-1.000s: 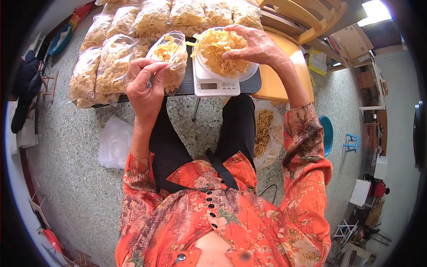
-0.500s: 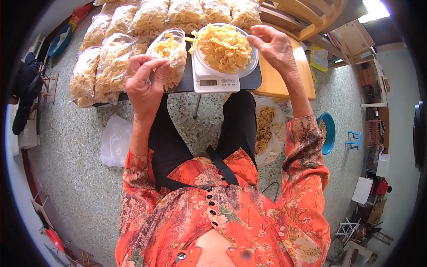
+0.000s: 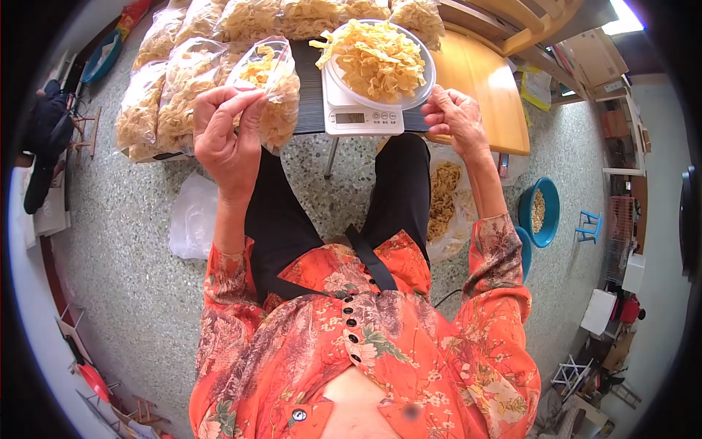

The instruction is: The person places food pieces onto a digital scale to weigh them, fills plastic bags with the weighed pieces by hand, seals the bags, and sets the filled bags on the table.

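Observation:
My left hand point(image 3: 229, 139) pinches the top edge of a clear plastic bag point(image 3: 281, 113) partly filled with pale yellow, dried curly strips. To its right, a white digital kitchen scale point(image 3: 364, 123) sits at the table's front edge with its display lit. On the scale rests a clear round bowl point(image 3: 429, 69), heaped with the same yellow strips point(image 3: 376, 58). My right hand point(image 3: 457, 121) is beside the bowl's lower right rim, fingers curled in. I cannot tell whether it touches the rim, and what its fingers hold, if anything, is hidden.
Several filled bags point(image 3: 191, 88) crowd the dark table's left and back. A wooden stool or chair seat point(image 3: 482, 95) adjoins on the right. On the speckled floor are an open bag of strips point(image 3: 444, 201), a blue basin point(image 3: 554, 212) and a white plastic bag point(image 3: 194, 219).
My right hand has come down from the bowl's upper right side to its lower right, its fingers curling in. My left hand keeps its pinch on the bag. The whole view has shifted slightly.

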A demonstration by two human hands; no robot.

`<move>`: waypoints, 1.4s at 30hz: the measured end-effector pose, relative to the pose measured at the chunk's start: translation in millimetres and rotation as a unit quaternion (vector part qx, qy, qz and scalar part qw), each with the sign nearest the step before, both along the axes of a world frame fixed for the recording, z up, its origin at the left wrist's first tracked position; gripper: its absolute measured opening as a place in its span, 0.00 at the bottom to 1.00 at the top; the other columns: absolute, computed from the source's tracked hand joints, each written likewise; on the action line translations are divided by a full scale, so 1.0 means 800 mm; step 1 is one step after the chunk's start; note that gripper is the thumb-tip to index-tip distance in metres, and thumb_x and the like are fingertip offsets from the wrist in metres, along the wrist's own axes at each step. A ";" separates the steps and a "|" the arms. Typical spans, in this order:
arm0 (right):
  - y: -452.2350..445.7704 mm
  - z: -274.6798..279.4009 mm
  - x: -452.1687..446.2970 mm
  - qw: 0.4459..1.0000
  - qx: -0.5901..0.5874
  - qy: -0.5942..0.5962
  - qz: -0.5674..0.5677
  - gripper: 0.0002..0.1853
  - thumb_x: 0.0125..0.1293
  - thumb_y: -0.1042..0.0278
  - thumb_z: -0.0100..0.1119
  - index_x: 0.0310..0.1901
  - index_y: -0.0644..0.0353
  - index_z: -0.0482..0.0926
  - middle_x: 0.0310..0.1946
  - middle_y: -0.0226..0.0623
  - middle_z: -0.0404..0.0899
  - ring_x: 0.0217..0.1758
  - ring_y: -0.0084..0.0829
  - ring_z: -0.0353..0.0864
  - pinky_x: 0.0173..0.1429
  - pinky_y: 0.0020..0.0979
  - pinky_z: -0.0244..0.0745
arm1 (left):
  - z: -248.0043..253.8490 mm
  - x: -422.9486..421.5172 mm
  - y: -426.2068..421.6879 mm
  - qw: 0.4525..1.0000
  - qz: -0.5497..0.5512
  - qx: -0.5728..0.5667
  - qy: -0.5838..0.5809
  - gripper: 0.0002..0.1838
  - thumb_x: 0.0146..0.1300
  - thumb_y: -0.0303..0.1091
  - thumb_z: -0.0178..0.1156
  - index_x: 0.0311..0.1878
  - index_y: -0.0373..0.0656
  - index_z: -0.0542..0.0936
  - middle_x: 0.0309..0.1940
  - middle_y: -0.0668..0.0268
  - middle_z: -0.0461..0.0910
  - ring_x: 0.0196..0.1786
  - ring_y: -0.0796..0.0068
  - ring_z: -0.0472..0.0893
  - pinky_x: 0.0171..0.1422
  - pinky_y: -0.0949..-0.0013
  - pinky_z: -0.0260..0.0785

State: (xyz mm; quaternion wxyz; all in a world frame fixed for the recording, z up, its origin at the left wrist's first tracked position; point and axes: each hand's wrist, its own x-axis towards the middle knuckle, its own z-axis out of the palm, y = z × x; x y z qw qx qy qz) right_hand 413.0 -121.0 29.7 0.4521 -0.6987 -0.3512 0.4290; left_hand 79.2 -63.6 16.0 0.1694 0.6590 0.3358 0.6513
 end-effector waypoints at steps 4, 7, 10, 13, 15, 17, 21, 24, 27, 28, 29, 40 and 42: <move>0.004 -0.010 -0.007 0.996 0.039 0.078 0.005 0.15 0.75 0.56 0.59 0.36 0.61 0.79 0.30 0.36 0.85 0.25 0.18 0.83 0.25 0.20 0.81 | 0.001 -0.005 -0.009 1.000 -0.002 0.003 0.001 0.08 0.57 0.20 0.72 0.41 0.38 0.87 0.37 0.67 0.79 0.43 0.74 0.80 0.50 0.71 0.74; 0.007 -0.008 -0.011 0.994 0.041 0.100 0.013 0.14 0.75 0.59 0.59 0.36 0.60 0.79 0.31 0.36 0.85 0.25 0.18 0.83 0.26 0.20 0.82 | 0.004 -0.009 -0.020 1.000 0.005 0.007 0.008 0.08 0.57 0.19 0.72 0.41 0.37 0.87 0.37 0.67 0.79 0.44 0.73 0.81 0.50 0.70 0.74; 0.013 -0.012 -0.015 0.994 0.047 0.098 0.024 0.14 0.75 0.59 0.59 0.35 0.60 0.79 0.31 0.35 0.85 0.26 0.18 0.83 0.26 0.20 0.82 | 0.001 -0.016 -0.028 1.000 0.000 -0.005 0.017 0.08 0.59 0.18 0.71 0.42 0.35 0.86 0.42 0.65 0.78 0.47 0.73 0.81 0.53 0.71 0.75; 0.017 -0.014 -0.018 0.993 0.049 0.107 0.021 0.14 0.75 0.58 0.59 0.35 0.60 0.79 0.31 0.35 0.85 0.27 0.18 0.83 0.27 0.20 0.81 | 0.002 -0.019 -0.033 1.000 0.002 -0.004 0.021 0.08 0.59 0.18 0.70 0.42 0.35 0.86 0.42 0.65 0.78 0.48 0.73 0.81 0.53 0.70 0.75; 0.019 -0.014 -0.021 0.993 0.054 0.104 0.016 0.14 0.75 0.58 0.59 0.35 0.60 0.79 0.31 0.35 0.85 0.27 0.18 0.83 0.27 0.20 0.81 | 0.006 -0.018 -0.036 1.000 0.005 -0.004 0.026 0.08 0.59 0.18 0.70 0.42 0.35 0.86 0.42 0.65 0.78 0.48 0.73 0.81 0.54 0.70 0.75; 0.019 -0.015 -0.025 0.993 0.058 0.103 0.010 0.14 0.75 0.57 0.59 0.35 0.60 0.79 0.31 0.35 0.85 0.27 0.18 0.83 0.27 0.20 0.81 | 0.006 -0.019 -0.038 1.000 0.003 -0.006 0.027 0.08 0.59 0.18 0.70 0.42 0.35 0.86 0.42 0.65 0.78 0.48 0.72 0.81 0.54 0.70 0.75; 0.015 -0.011 -0.022 0.995 0.034 0.098 0.015 0.15 0.75 0.56 0.59 0.35 0.60 0.79 0.30 0.34 0.85 0.26 0.17 0.82 0.26 0.20 0.79 | 0.007 -0.023 -0.042 0.999 -0.013 -0.013 0.034 0.08 0.59 0.18 0.70 0.41 0.35 0.86 0.41 0.65 0.78 0.47 0.73 0.81 0.53 0.71 0.75; -0.003 -0.004 -0.033 0.999 0.014 0.024 0.043 0.15 0.74 0.56 0.60 0.36 0.60 0.79 0.27 0.31 0.82 0.25 0.16 0.79 0.25 0.20 0.75 | 0.013 -0.033 -0.051 0.996 -0.036 -0.025 0.076 0.07 0.59 0.18 0.70 0.41 0.36 0.86 0.40 0.65 0.78 0.46 0.73 0.80 0.52 0.72 0.74; -0.036 0.005 -0.075 0.991 0.089 -0.058 0.087 0.11 0.73 0.61 0.63 0.38 0.61 0.80 0.24 0.28 0.79 0.24 0.14 0.77 0.27 0.19 0.71 | 0.021 -0.034 -0.056 0.991 -0.098 -0.047 0.077 0.08 0.56 0.18 0.71 0.38 0.37 0.86 0.38 0.66 0.78 0.44 0.72 0.81 0.50 0.70 0.74; -0.047 0.009 -0.090 0.977 0.162 -0.074 0.116 0.09 0.71 0.64 0.65 0.39 0.61 0.80 0.24 0.26 0.78 0.25 0.13 0.75 0.28 0.19 0.70 | 0.023 -0.034 -0.057 0.986 -0.132 -0.045 0.091 0.08 0.53 0.18 0.72 0.37 0.38 0.86 0.37 0.66 0.78 0.43 0.71 0.81 0.49 0.69 0.74; -0.058 0.015 -0.101 0.977 0.154 -0.068 0.131 0.06 0.67 0.72 0.68 0.42 0.61 0.81 0.25 0.24 0.78 0.25 0.12 0.73 0.31 0.18 0.71 | 0.023 -0.033 -0.061 0.981 -0.153 -0.062 0.102 0.08 0.52 0.18 0.72 0.36 0.38 0.85 0.37 0.65 0.79 0.43 0.68 0.82 0.48 0.67 0.74; -0.096 0.000 -0.144 0.878 0.322 -0.259 0.240 0.21 0.52 0.80 0.72 0.50 0.57 0.82 0.51 0.40 0.84 0.50 0.40 0.87 0.49 0.33 0.85 | 0.015 -0.034 -0.090 0.945 -0.260 -0.066 0.187 0.07 0.51 0.21 0.72 0.34 0.39 0.84 0.37 0.64 0.81 0.42 0.63 0.82 0.47 0.65 0.75; -0.092 -0.010 -0.141 0.841 0.360 -0.271 0.300 0.19 0.54 0.79 0.71 0.49 0.57 0.82 0.47 0.39 0.85 0.47 0.39 0.88 0.47 0.33 0.85 | 0.016 -0.037 -0.094 0.944 -0.266 -0.080 0.177 0.08 0.50 0.21 0.72 0.34 0.39 0.85 0.37 0.64 0.81 0.42 0.64 0.82 0.47 0.66 0.75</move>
